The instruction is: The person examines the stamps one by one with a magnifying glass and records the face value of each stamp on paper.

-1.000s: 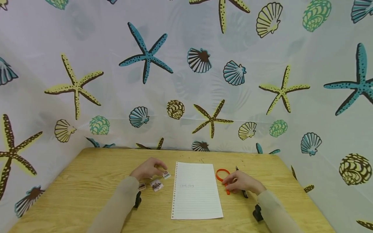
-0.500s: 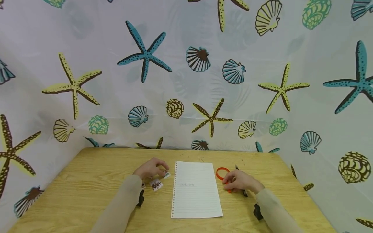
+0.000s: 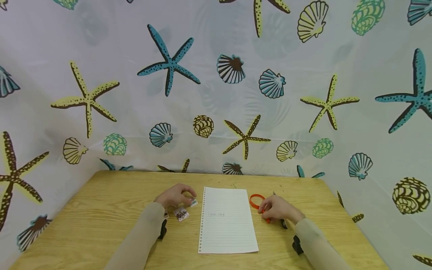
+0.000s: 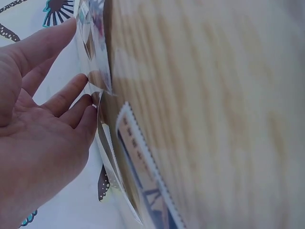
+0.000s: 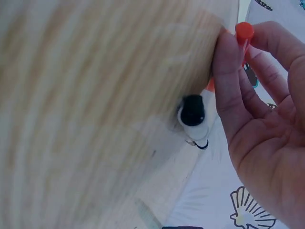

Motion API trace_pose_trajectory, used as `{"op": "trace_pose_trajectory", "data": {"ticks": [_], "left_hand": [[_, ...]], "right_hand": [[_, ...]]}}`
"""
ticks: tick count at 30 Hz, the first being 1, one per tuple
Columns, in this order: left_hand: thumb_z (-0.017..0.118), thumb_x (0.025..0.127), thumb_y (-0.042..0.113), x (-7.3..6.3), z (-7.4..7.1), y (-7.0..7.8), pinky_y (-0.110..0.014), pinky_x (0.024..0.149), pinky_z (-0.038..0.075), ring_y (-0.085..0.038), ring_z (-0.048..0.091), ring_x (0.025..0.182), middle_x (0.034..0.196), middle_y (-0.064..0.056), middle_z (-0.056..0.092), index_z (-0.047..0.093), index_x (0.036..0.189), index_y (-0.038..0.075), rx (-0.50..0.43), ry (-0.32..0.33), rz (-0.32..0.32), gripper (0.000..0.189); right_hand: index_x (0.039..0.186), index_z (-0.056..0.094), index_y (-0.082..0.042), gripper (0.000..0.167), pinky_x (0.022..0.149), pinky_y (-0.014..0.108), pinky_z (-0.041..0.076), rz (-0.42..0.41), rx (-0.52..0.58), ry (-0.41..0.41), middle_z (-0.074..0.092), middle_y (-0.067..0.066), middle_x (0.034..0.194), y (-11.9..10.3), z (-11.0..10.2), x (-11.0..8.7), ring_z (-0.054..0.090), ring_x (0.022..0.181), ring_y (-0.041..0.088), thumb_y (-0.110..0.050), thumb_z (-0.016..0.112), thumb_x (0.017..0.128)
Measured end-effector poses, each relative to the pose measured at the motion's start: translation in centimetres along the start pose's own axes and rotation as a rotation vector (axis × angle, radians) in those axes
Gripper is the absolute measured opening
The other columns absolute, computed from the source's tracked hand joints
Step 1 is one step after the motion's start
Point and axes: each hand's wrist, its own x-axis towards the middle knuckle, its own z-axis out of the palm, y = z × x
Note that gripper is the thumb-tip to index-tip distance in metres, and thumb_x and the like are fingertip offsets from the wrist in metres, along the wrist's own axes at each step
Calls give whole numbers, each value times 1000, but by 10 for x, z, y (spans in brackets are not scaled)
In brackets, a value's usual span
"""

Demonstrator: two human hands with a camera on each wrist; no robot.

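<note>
My left hand point(image 3: 173, 195) rests low over several postage stamps left of the paper. Its fingers are loosely bent, and the fingertips reach a stamp point(image 3: 193, 201) lying on the table. Another stamp point(image 3: 181, 213) lies below the hand, and a perforated stamp point(image 4: 147, 167) shows close up in the left wrist view. Right of the paper, my right hand point(image 3: 278, 208) pinches the handle of a red magnifying glass point(image 3: 251, 202) between thumb and fingers. The handle's round end point(image 5: 245, 31) sticks out in the right wrist view. A pen point(image 3: 284, 224) lies partly hidden under this hand.
Between the hands lies a lined sheet of paper point(image 3: 229, 234) with punched holes along its left edge and faint writing. The wooden table point(image 3: 101, 210) meets a white curtain point(image 3: 209, 97) printed with starfish and shells.
My left hand has shifted slightly right, over the stamp nearest the paper. The magnifying glass's handle end has swung a little to the right in my right hand.
</note>
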Motion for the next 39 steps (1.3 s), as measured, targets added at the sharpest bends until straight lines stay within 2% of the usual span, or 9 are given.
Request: {"op": "trace_pose_trajectory", "data": {"ticks": [4,7,10,12,14,17,24,32,39], "left_hand": [[66,90,2,1,0,-1,-29,58,34,-16,37,68,128,-15,58,68,114,6,-11,10,-16,25],[67,89,1,1,1,0,-30,59,34,-17,38,71,130,-13,58,69,112,7,-12,16,-28,23],[67,89,0,0,2,1,-33,65,40,-22,49,86,133,-13,57,71,107,9,9,26,-27,21],[66,88,-1,-2,2,1,-39,80,48,-31,53,110,138,-16,54,72,104,9,37,34,-12,20],[66,88,-3,-3,3,1,-50,97,45,-41,43,132,145,-21,47,73,101,8,57,38,-4,19],[65,87,-3,-3,5,2,-61,111,30,-48,24,144,153,-24,36,74,97,8,75,43,-13,18],[66,88,-1,-1,5,2,-61,111,31,-50,19,145,157,-25,28,75,96,11,109,47,-36,16],[67,88,-1,0,5,3,-63,112,27,-50,18,145,158,-23,27,74,96,11,105,57,-59,16],[67,87,-2,1,7,2,-60,112,30,-49,17,146,159,-22,27,74,95,13,89,63,-83,18]], "right_hand": [[98,72,-2,12,59,31,57,-25,26,-13,69,5,78,2,-4,0,62,62,13,-5,72,86],[101,72,0,15,59,31,57,-47,53,-32,70,7,78,4,-5,-1,63,61,13,-5,72,87],[104,71,2,18,59,31,57,-63,77,-40,71,8,78,6,-6,-2,64,62,12,-5,72,87],[106,70,3,20,59,31,57,-68,81,-35,71,8,79,7,-6,-2,63,62,13,-5,71,87],[107,70,3,21,59,31,57,-66,86,-28,70,8,79,7,-6,-2,63,61,13,-5,71,88],[108,70,2,22,58,31,56,-71,80,-15,69,7,79,7,-5,-1,62,62,14,-6,71,87],[110,72,-4,22,60,26,49,-112,1,44,66,7,87,3,-4,2,55,72,14,-9,71,89],[114,71,-1,26,65,35,57,-77,71,56,65,11,89,-12,-1,5,59,74,16,-7,71,88],[111,72,-6,24,66,33,58,-62,81,47,65,7,89,-26,10,15,60,73,16,-11,73,88]]}}
